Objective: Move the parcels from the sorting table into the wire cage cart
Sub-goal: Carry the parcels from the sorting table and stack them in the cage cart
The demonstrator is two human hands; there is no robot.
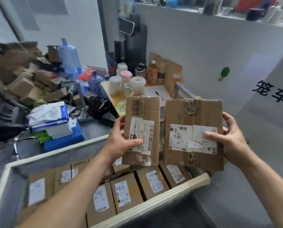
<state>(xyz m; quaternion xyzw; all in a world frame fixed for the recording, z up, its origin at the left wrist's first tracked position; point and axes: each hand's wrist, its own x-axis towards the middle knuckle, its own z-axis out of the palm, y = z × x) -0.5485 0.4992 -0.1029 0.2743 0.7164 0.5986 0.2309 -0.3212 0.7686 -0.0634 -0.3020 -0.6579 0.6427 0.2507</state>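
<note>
Above the cage cart (154, 201) packed with boxes (124, 195), the left grip (121, 142) clasps a narrow parcel (142, 112) and the right grip (231, 140) a wider parcel (193, 116), held upright side by side.

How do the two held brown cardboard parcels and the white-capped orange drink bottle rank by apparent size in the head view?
1. Wide brown cardboard parcel in the right hand.
2. Narrow brown cardboard parcel in the left hand.
3. White-capped orange drink bottle, farther away, so true size unsure.
</note>
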